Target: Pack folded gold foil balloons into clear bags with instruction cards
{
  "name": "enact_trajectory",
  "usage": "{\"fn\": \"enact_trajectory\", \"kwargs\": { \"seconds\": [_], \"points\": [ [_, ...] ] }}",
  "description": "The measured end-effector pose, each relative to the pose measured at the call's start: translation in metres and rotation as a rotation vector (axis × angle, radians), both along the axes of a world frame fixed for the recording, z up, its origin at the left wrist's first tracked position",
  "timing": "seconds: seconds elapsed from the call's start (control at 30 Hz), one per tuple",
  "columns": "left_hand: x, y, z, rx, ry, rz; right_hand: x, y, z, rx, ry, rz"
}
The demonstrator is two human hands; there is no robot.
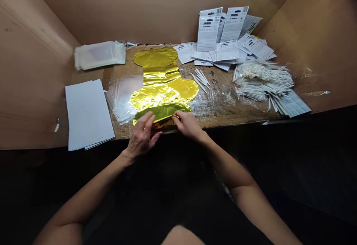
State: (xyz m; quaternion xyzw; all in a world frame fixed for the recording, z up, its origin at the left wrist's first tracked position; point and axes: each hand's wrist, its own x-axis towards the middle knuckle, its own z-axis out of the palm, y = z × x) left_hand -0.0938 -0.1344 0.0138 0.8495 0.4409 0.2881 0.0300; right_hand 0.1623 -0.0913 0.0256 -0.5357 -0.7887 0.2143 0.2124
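Observation:
Shiny gold foil balloons [156, 96], flat and uninflated, lie partly overlapping in the middle of the table, their near end at the front edge. My right hand [188, 124] pinches the near edge of the foil between thumb and fingers, where it is lifted or folded over. On the left of that same edge, my left hand [141, 135] rests its fingertips on the foil, with the thumb stretched out apart from them. Clear plastic bags [125, 98] lie fanned out just left of the foil, partly under it.
White sheets [89, 114] are stacked at the front left, clear sleeves [100, 55] behind them. Packed printed cards [210, 32] stand and lie at the back right. Several loose white sticks [200, 79] lie near a bagged bundle of white sticks [264, 79]. Cardboard walls [139, 10] enclose the table.

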Motion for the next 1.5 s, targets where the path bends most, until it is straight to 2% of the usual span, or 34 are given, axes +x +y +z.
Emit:
{"fn": "enact_trajectory", "kwargs": {
  "seconds": [0.07,0.17,0.3,0.37,0.4,0.47,0.53,0.6,0.7,0.73,0.8,0.87,0.93,0.97,1.03,1.1,1.13,1.2,1.27,1.33,1.37,1.43,1.5],
  "points": [
    [0.000,0.007,0.006,0.027,0.086,-0.053,-0.007,0.014,0.009,-0.087,-0.040,-0.048],
    [0.002,0.017,0.007,-0.063,0.245,-0.208,-0.012,0.020,0.015,-0.141,-0.105,-0.072],
    [0.004,0.016,-0.006,-0.121,0.311,-0.265,-0.002,-0.004,0.015,-0.147,-0.170,-0.078],
    [0.005,0.011,-0.012,-0.104,0.297,-0.300,0.007,-0.025,0.016,-0.028,-0.234,-0.081],
    [0.005,0.009,-0.013,-0.095,0.288,-0.313,0.012,-0.034,0.017,0.057,-0.259,-0.043],
    [0.006,0.009,-0.009,-0.098,0.273,-0.321,0.022,-0.047,0.019,0.196,-0.274,0.134],
    [0.008,0.020,0.002,-0.155,0.268,-0.323,0.030,-0.047,0.020,0.209,-0.268,0.302],
    [0.012,0.040,0.016,-0.278,0.298,-0.301,0.033,-0.033,0.020,0.115,-0.284,0.285],
    [0.023,0.077,0.036,-0.485,0.446,-0.123,0.027,0.007,0.022,-0.057,-0.328,0.069],
    [0.029,0.086,0.042,-0.497,0.501,-0.026,0.023,0.021,0.023,-0.107,-0.354,0.011],
    [0.042,0.094,0.049,-0.378,0.569,0.102,0.013,0.047,0.027,-0.196,-0.413,-0.068],
    [0.055,0.089,0.052,-0.174,0.561,0.025,0.005,0.065,0.030,-0.267,-0.455,-0.099],
    [0.067,0.077,0.049,-0.049,0.529,-0.175,0.004,0.075,0.034,-0.323,-0.430,-0.082],
    [0.072,0.071,0.046,-0.039,0.521,-0.249,0.007,0.077,0.035,-0.358,-0.395,-0.065],
    [0.077,0.063,0.042,-0.094,0.509,-0.281,0.020,0.080,0.037,-0.453,-0.283,-0.030],
    [0.077,0.062,0.041,-0.199,0.396,-0.207,0.037,0.080,0.040,-0.510,-0.051,-0.047],
    [0.076,0.064,0.043,-0.263,0.260,-0.164,0.046,0.079,0.042,-0.501,0.134,-0.077],
    [0.072,0.069,0.053,-0.409,-0.159,-0.105,0.058,0.074,0.046,-0.441,0.581,-0.110],
    [0.071,0.071,0.066,-0.587,-0.628,-0.115,0.057,0.064,0.051,-0.418,0.923,-0.036],
    [0.073,0.069,0.077,-0.771,-0.963,-0.169,0.045,0.051,0.055,-0.445,1.045,0.096],
    [0.075,0.067,0.081,-0.851,-1.055,-0.190,0.037,0.044,0.057,-0.445,1.055,0.137],
    [0.078,0.063,0.084,-0.959,-1.134,-0.190,0.021,0.034,0.058,-0.427,1.073,0.156],
    [0.078,0.061,0.082,-0.991,-1.147,-0.152,0.012,0.028,0.055,-0.437,1.125,0.134]
  ]
}}
